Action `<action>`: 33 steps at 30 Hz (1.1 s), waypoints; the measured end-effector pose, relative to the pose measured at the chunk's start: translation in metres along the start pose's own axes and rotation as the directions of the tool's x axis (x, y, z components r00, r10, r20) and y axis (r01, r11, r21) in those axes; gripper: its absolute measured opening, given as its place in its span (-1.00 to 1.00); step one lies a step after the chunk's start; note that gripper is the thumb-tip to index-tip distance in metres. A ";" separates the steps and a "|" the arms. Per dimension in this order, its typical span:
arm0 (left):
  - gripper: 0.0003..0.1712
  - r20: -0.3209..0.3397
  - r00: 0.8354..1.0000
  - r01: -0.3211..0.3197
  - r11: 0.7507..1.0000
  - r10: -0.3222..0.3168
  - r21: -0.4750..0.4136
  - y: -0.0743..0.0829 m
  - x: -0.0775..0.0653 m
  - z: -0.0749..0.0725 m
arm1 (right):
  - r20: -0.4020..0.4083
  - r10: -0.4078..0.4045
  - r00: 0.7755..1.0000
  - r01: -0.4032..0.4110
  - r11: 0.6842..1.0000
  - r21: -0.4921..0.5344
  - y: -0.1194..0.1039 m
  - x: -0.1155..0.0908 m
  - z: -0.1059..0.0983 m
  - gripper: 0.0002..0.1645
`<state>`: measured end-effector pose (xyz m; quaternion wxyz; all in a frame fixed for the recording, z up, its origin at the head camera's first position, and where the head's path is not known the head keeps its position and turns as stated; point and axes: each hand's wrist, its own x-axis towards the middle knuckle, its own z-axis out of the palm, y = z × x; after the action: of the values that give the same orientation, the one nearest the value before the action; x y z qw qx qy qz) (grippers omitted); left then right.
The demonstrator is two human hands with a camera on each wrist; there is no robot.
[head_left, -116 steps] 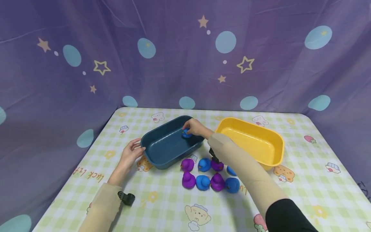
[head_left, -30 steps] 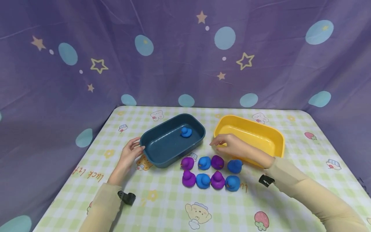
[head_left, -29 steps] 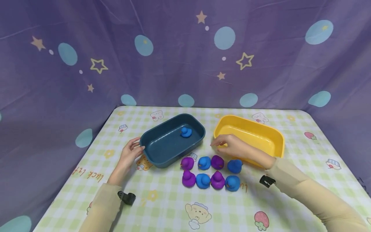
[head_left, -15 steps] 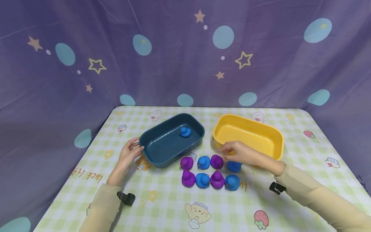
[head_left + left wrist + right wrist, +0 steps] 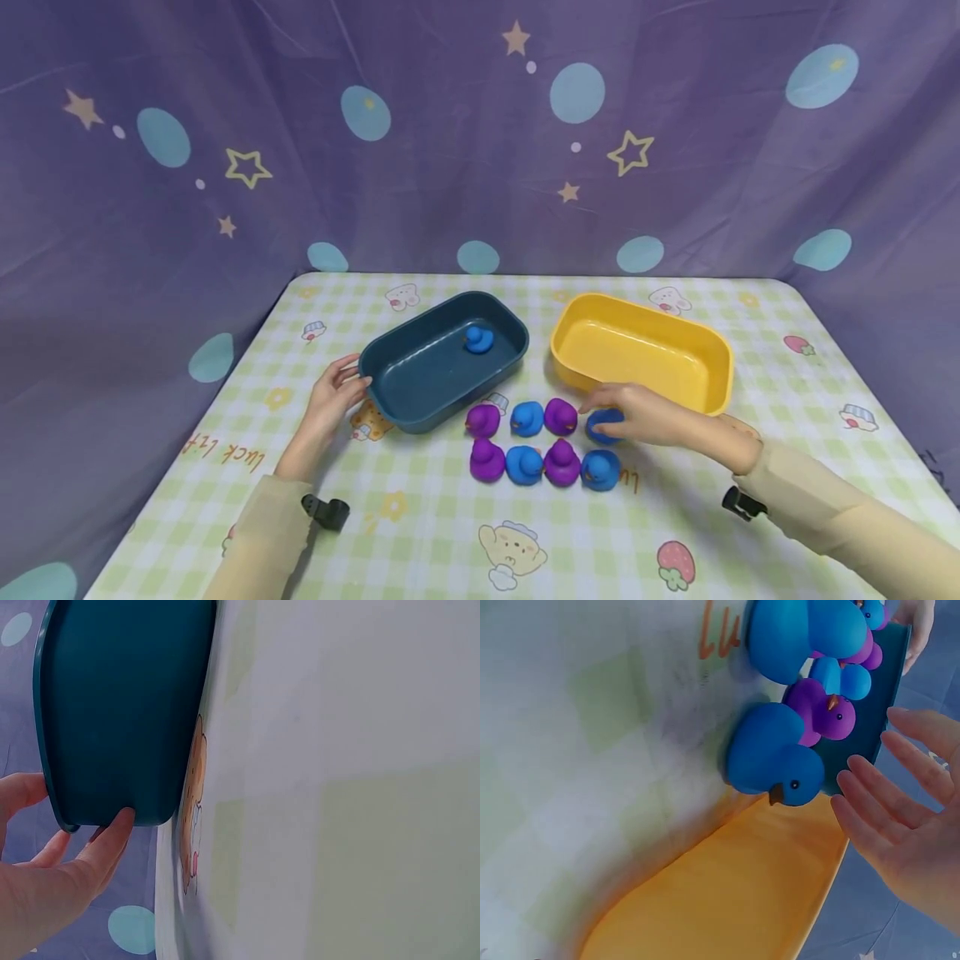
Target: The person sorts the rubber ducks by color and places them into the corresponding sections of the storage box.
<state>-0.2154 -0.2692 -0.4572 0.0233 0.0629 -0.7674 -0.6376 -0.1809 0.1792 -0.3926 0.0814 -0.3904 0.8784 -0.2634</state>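
My left hand (image 5: pixel 327 400) rests its relaxed fingers against the near-left end of the dark blue tub (image 5: pixel 431 412); the left wrist view shows fingertips on that tub's outer wall (image 5: pixel 120 750). Inside the tub sits one blue rubber duck (image 5: pixel 478 340). My right hand (image 5: pixel 645 414) hovers over the back-right blue rubber duck (image 5: pixel 769 750), partly hiding it in the head view. Seen from the right wrist, its fingers are spread and extended, apart from the duck. Beside it stand purple rubber ducks (image 5: pixel 561 417) and more blue ones (image 5: pixel 527 418), in two short rows.
A yellow tub (image 5: pixel 637 354) stands right behind the right hand, its near wall close to the wrist. The table has a green-and-white checked cloth (image 5: pixel 420 542). A purple patterned curtain (image 5: pixel 450 192) hangs behind and at both sides.
Earlier the right hand held a blue duck inside the dark blue tub; that duck now lies there released. Since then the right hand has moved right and down to the back-right duck. The left hand stays put.
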 end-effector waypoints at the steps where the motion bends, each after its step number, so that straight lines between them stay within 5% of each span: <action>1: -0.27 -0.007 1.000 -0.013 1.000 0.013 -0.006 -0.007 0.004 -0.001 | 0.002 0.004 1.000 -0.004 1.000 -0.004 0.000 -0.001 0.000 -0.73; 33: -0.29 -0.011 1.000 -0.020 1.000 0.020 -0.005 -0.014 0.008 -0.003 | -0.076 -0.014 0.997 0.007 0.996 -0.090 0.012 -0.026 0.014 -0.66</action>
<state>-0.2220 -0.2752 -0.4705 0.0341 0.0588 -0.7664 -0.6387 -0.1662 0.1992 -0.4120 0.0287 -0.3878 0.8898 -0.2390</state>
